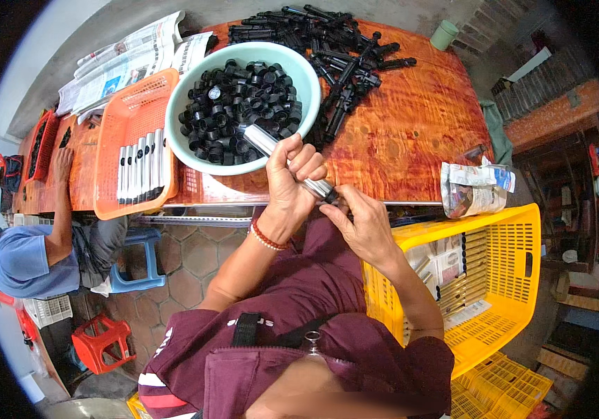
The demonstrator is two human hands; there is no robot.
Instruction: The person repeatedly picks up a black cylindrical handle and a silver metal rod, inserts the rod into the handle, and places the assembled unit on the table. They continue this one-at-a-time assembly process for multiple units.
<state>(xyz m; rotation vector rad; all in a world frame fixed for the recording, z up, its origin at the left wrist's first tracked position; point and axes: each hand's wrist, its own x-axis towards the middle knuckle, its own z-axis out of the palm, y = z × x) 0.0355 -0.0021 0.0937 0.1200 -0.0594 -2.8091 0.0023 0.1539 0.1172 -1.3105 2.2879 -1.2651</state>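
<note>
My left hand [291,178] is wrapped round a shiny silver metal tube [260,140], which slants from the bowl's near rim down to the right. At the tube's lower end, my right hand [364,222] pinches a small black cap [330,196] between thumb and fingers; how far it sits on the tube is hidden. Just beyond my hands stands a pale green bowl [176,143] heaped with black caps [243,105]. Left of it, an orange plastic basket [104,167] holds several silver tubes [140,167] lying side by side.
Black tubular parts [345,70] are piled at the table's [411,140] back. A yellow crate [523,279] with tubes stands at my right, below a clear plastic bag [477,188]. A co-worker in blue [31,258] sits at the left, near blue [147,258] and red stools [102,342].
</note>
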